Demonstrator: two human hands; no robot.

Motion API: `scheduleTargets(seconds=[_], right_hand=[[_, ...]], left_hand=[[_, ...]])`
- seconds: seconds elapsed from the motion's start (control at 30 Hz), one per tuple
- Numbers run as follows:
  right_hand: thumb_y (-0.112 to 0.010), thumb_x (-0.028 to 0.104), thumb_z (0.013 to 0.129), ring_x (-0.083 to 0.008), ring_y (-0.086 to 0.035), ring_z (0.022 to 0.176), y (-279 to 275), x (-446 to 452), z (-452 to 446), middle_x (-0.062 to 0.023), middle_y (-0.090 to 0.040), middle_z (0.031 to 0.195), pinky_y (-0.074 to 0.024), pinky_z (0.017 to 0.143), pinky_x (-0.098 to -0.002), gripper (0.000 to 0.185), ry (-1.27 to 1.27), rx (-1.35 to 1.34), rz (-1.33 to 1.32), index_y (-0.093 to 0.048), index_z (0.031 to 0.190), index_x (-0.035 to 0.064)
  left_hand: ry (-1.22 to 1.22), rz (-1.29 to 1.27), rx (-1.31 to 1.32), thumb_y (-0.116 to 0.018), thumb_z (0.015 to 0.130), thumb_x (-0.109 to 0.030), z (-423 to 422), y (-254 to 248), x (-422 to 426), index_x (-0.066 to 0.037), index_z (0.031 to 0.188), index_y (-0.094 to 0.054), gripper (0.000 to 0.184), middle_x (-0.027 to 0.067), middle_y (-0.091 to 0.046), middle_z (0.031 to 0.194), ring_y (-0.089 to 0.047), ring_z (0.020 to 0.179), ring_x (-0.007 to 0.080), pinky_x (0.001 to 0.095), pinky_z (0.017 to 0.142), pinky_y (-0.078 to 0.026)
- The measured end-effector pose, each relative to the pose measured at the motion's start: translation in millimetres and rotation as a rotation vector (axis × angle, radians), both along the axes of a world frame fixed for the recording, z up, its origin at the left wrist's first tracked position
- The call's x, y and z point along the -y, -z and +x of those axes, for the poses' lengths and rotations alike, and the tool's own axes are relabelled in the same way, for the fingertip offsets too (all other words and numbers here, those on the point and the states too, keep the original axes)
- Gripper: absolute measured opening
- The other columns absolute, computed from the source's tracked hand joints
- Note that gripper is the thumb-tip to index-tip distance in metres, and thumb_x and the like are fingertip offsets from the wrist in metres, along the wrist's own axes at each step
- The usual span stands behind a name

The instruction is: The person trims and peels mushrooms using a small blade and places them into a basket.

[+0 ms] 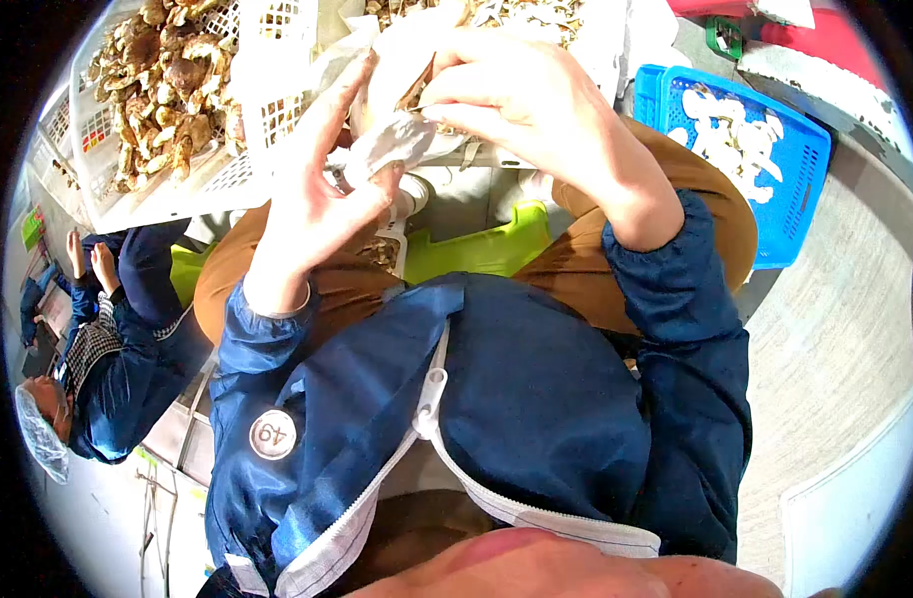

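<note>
A pale, whitish mushroom piece is held between my hands, above my lap. My left hand grips it from the left, with thumb and fingers around its lower part. On its right side, the fingers of my right hand are pinched together near its top edge; what they hold, if anything, is too small and bright to make out. Brown mushrooms fill a white basket at the upper left. White mushroom pieces lie in a blue basket on the right.
Trimmings lie in a container beyond my hands. A green plastic stool is between my knees, beside a small container of brown bits. Another person in a hair cover sits at the left.
</note>
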State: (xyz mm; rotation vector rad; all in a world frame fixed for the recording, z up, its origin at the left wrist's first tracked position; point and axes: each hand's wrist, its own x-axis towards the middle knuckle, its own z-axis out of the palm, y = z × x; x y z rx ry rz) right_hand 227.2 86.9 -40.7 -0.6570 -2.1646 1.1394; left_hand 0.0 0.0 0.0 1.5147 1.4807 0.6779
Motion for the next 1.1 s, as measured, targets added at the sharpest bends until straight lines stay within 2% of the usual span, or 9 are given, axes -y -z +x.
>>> scheduleTargets(seconds=[0.2, 0.43, 0.57, 0.6, 0.73, 0.87, 0.9, 1.0, 1.1], right_hand=[[-0.062, 0.011, 0.081, -0.0236, -0.064, 0.086, -18, 17, -19, -0.0033, -0.065, 0.103, -0.0491, 0.077, -0.0375, 0.010, 0.297, 0.042, 0.245, -0.067, 0.089, 0.0086], [-0.063, 0.013, 0.077, -0.0262, -0.064, 0.083, -10, 20, -23, -0.0081, -0.065, 0.098, -0.0513, 0.079, -0.0392, 0.013, 0.341, -0.047, 0.373, -0.064, 0.087, 0.0045], [-0.065, 0.013, 0.078, -0.0268, -0.065, 0.080, -11, 16, -20, -0.0091, -0.067, 0.088, -0.0536, 0.070, -0.0380, 0.010, 0.338, -0.004, 0.393, -0.064, 0.084, 0.0053], [-0.065, 0.013, 0.081, -0.0281, -0.065, 0.076, -10, 10, -20, -0.0093, -0.066, 0.086, -0.0536, 0.066, -0.0380, 0.008, 0.435, -0.076, 0.212, -0.063, 0.082, 0.0049], [-0.065, 0.001, 0.085, -0.0243, -0.064, 0.087, -25, -19, 14, -0.0135, -0.064, 0.096, -0.0559, 0.071, -0.0334, 0.006, 0.608, -0.005, 0.076, -0.069, 0.088, 0.0047], [-0.068, 0.017, 0.087, -0.0176, -0.066, 0.078, 16, -49, 27, -0.0062, -0.069, 0.087, -0.0524, 0.071, -0.0303, 0.015, 0.453, 0.203, -0.370, -0.069, 0.094, 0.0039], [-0.068, 0.019, 0.090, -0.0150, -0.066, 0.079, 23, -48, 22, -0.0053, -0.071, 0.090, -0.0520, 0.073, -0.0273, 0.019, 0.389, 0.377, -0.431, -0.072, 0.100, 0.0040], [-0.068, 0.023, 0.091, -0.0119, -0.064, 0.081, 48, -41, 11, -0.0010, -0.069, 0.088, -0.0509, 0.071, -0.0274, 0.024, 0.482, 0.405, 0.488, -0.072, 0.104, 0.0036], [-0.070, 0.025, 0.089, -0.0104, -0.062, 0.076, 30, -28, 5, -0.0004, -0.069, 0.085, -0.0492, 0.069, -0.0263, 0.022, 0.490, 0.100, -0.025, -0.072, 0.098, 0.0045]], left_hand=[[-0.036, 0.075, 0.008, -0.070, 0.075, -0.014, 6, 5, 0, 0.001, 0.146, -0.041, 0.079, 0.0191, -0.052, 0.142, -0.053, 0.128, 0.0245, 0.0362, 0.103, -0.045], [-0.111, -0.048, 0.208, -0.069, 0.077, -0.014, 5, 9, -1, 0.002, 0.148, -0.037, 0.080, 0.0166, -0.044, 0.149, -0.047, 0.133, 0.0242, 0.0357, 0.104, -0.044], [-0.116, -0.070, 0.199, -0.066, 0.078, -0.017, -7, 15, -5, 0.002, 0.149, -0.036, 0.079, 0.0168, -0.044, 0.148, -0.050, 0.129, 0.0229, 0.0360, 0.102, -0.046], [-0.102, -0.074, 0.189, -0.065, 0.078, -0.019, -12, 19, -5, 0.002, 0.149, -0.036, 0.079, 0.0168, -0.044, 0.147, -0.051, 0.128, 0.0224, 0.0363, 0.101, -0.047], [-0.421, -0.350, 0.741, -0.059, 0.082, -0.025, -16, 26, -1, 0.000, 0.147, -0.040, 0.072, 0.0149, -0.051, 0.140, -0.054, 0.124, 0.0230, 0.0414, 0.103, -0.046], [-0.603, -0.642, 1.450, -0.056, 0.091, -0.041, -36, 47, 16, -0.007, 0.143, -0.044, 0.063, 0.0191, -0.051, 0.140, -0.056, 0.120, 0.0361, 0.0423, 0.095, -0.053], [-0.523, -0.602, 1.395, -0.060, 0.090, -0.032, -35, 44, 20, -0.006, 0.141, -0.045, 0.060, 0.0184, -0.052, 0.138, -0.056, 0.121, 0.0356, 0.0432, 0.098, -0.051], [-0.390, -0.527, 1.268, -0.068, 0.086, -0.011, -37, 39, 21, -0.005, 0.134, -0.049, 0.052, 0.0155, -0.055, 0.129, -0.056, 0.121, 0.0370, 0.0441, 0.100, -0.050], [-0.312, -0.501, 1.166, -0.070, 0.085, -0.007, -42, 41, 28, -0.005, 0.129, -0.050, 0.048, 0.0132, -0.057, 0.125, -0.057, 0.119, 0.0361, 0.0438, 0.099, -0.051]])
